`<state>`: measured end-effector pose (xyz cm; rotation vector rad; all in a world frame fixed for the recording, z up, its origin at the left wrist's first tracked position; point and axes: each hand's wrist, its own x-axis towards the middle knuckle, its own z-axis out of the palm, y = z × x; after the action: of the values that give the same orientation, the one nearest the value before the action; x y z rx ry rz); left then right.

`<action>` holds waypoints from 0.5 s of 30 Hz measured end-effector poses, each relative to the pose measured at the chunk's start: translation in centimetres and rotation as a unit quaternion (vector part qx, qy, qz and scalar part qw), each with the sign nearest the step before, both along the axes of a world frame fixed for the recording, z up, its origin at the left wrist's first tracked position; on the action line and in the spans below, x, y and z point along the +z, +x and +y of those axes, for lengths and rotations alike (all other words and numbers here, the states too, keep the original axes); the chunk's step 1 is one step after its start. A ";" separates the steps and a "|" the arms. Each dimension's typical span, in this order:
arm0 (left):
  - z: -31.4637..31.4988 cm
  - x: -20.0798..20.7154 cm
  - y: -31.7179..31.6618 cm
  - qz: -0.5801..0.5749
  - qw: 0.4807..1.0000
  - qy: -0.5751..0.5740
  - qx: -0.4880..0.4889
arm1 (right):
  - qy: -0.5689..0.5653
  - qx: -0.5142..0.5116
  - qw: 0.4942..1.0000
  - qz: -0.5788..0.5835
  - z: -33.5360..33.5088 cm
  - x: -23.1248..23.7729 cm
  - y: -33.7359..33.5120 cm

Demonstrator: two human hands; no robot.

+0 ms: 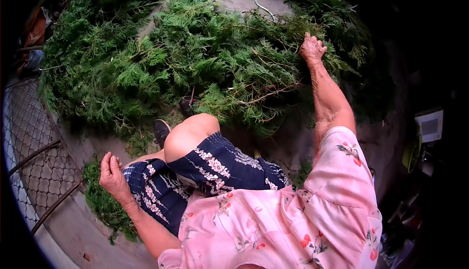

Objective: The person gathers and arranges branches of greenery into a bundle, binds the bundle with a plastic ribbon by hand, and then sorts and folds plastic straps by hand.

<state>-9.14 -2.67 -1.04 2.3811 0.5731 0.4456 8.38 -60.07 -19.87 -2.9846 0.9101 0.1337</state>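
Far out to the right, my right hand (313,49) is closed on a leafy evergreen branch (337,59) at the edge of a broad pile of green cuttings (200,59). The grip itself is partly hidden by the back of the hand. My left hand (114,177) hovers beside my left knee with its fingers curled together, and nothing shows in it. Below and beside that hand lies a smaller heap of green sprigs (105,205) on the ground. Bare woody stems (268,94) stick out of the main pile in front of my knees.
A wire mesh panel (41,137) with dark bars lies at the left. More branches (115,0) are heaped at the far left and far right. A pale curved cord (263,5) rests on the ground at the back. My dark shoes (161,131) touch the pile's near edge.
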 end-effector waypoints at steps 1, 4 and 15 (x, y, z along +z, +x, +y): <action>0.1 0.0 -0.1 0.000 1.000 0.002 0.002 | 0.019 0.006 1.000 0.018 0.1 0.5 -0.2; 0.0 0.2 0.0 0.003 1.000 -0.011 0.010 | 0.054 -0.005 0.971 -0.235 -1.8 0.2 -0.2; 0.2 -0.1 1.1 -0.002 1.000 -0.006 -0.011 | 0.065 0.289 0.827 -0.477 -2.2 9.5 -7.2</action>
<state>-8.08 -2.43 -1.12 2.3717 0.5448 0.4351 1.16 -62.30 -10.37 -2.5065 -0.1186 -1.1173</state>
